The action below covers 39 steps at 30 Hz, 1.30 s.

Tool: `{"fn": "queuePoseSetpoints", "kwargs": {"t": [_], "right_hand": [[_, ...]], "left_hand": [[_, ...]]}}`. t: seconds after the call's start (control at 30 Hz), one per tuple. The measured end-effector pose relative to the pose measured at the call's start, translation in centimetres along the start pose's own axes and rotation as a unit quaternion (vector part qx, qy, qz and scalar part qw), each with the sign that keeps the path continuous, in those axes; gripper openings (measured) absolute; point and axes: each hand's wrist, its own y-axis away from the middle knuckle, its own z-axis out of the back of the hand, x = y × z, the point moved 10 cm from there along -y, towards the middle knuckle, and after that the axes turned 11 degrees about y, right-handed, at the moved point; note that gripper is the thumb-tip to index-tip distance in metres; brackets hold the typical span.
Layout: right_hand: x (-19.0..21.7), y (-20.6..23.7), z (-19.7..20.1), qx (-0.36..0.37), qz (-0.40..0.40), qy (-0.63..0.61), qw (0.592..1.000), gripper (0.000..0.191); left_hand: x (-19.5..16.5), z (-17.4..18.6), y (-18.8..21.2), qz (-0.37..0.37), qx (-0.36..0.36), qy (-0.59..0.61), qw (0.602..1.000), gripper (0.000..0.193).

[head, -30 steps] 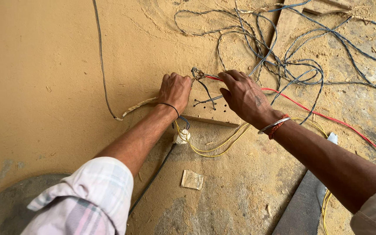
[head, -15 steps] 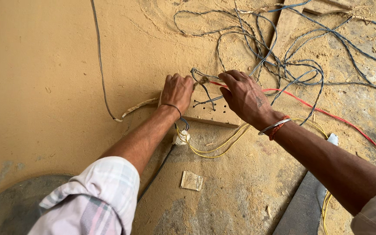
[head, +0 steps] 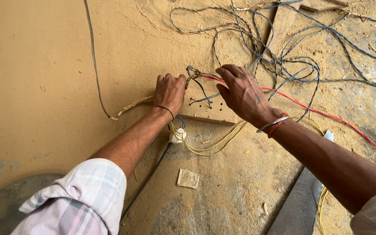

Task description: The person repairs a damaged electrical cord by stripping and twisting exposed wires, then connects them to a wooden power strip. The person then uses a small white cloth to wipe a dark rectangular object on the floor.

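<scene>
A small wooden board [head: 212,111] with several drilled holes lies on the sawdust-covered floor. My left hand [head: 169,92] rests on its left end, fingers closed around a twisted bundle of wire ends [head: 192,73]. My right hand [head: 241,92] hovers over the board's right half, fingers curled at the same wires, next to a red wire [head: 323,114] that runs off to the right. Dark wires drop from the bundle into the board's holes. Yellow wires [head: 216,145] loop out from under the board.
A tangle of grey-blue wires [head: 283,52] spreads across the floor beyond the board. A white fitting [head: 178,135] lies below my left wrist, a small folded card [head: 188,179] nearer me. A grey plank [head: 299,204] lies at lower right, a dark round slab [head: 1,204] at lower left.
Both hands stay at the board. My right hand's fingers have shifted slightly at the wire bundle; the view has barely moved.
</scene>
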Motion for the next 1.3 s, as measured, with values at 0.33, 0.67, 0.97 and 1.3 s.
{"fn": "queuePoseSetpoints", "kwargs": {"t": [0.33, 0.67, 0.97, 1.3], "right_hand": [[0.0, -0.1, -0.1, 0.023, -0.007, -0.001, 1.0, 0.04], [-0.4, 0.1, -0.5, 0.017, -0.008, -0.004, 1.0, 0.038], [-0.5, 0.2, -0.8, 0.021, -0.01, -0.001, 1.0, 0.038], [-0.6, 0.3, -0.2, 0.011, -0.008, -0.006, 1.0, 0.036]], "left_hand": [[1.9, -2.2, -0.9, 0.062, 0.092, -0.056, 0.992, 0.004], [1.3, -2.5, -1.3, 0.072, 0.087, -0.052, 0.992, 0.011], [1.1, -2.3, -1.6, 0.096, 0.082, -0.044, 0.991, 0.011], [0.7, -1.5, -0.9, 0.071, 0.046, -0.043, 0.996, 0.011]]}}
